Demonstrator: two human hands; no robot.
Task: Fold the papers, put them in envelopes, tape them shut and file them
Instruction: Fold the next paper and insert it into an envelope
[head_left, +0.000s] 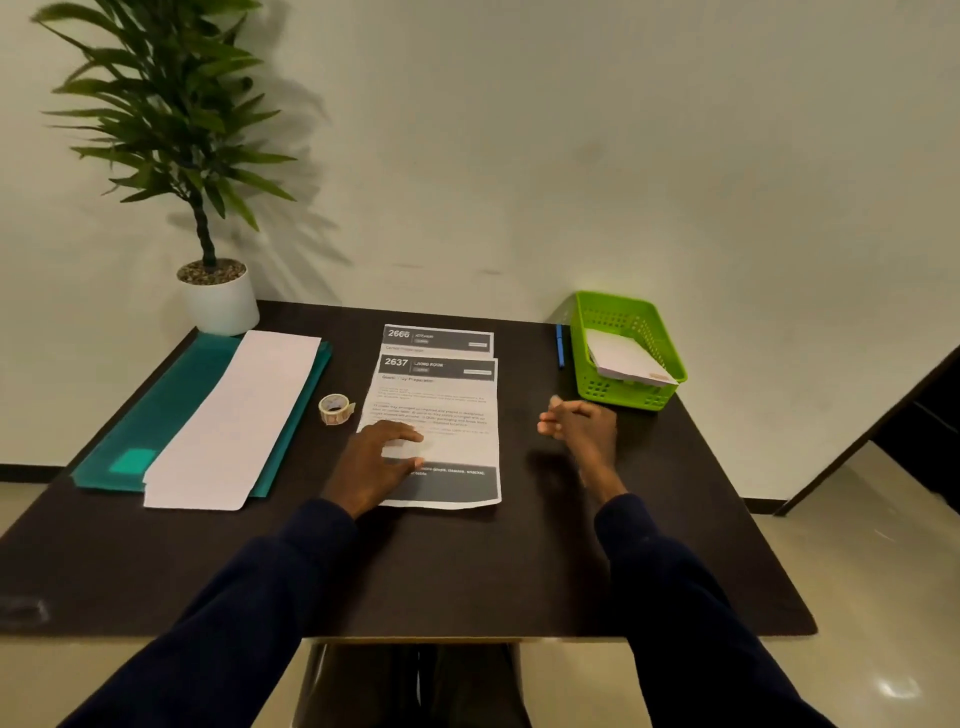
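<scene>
Two printed papers lie overlapped in the middle of the dark table; the top paper (441, 410) is headed 2637, and the one under it (439, 338) shows only its 2666 header. My left hand (376, 462) rests on the lower left part of the top paper with fingers spread. My right hand (579, 423) hovers just right of the paper, fingers loosely curled and holding nothing. A roll of tape (335, 409) stands left of the papers. Long white envelopes (234, 421) lie on a teal folder (156, 415) at the left.
A green basket (631, 312) at the back right holds white folded paper. A blue pen (560, 345) lies beside it. A potted plant (218, 301) stands at the back left corner. The table (467, 571) ends close to my body.
</scene>
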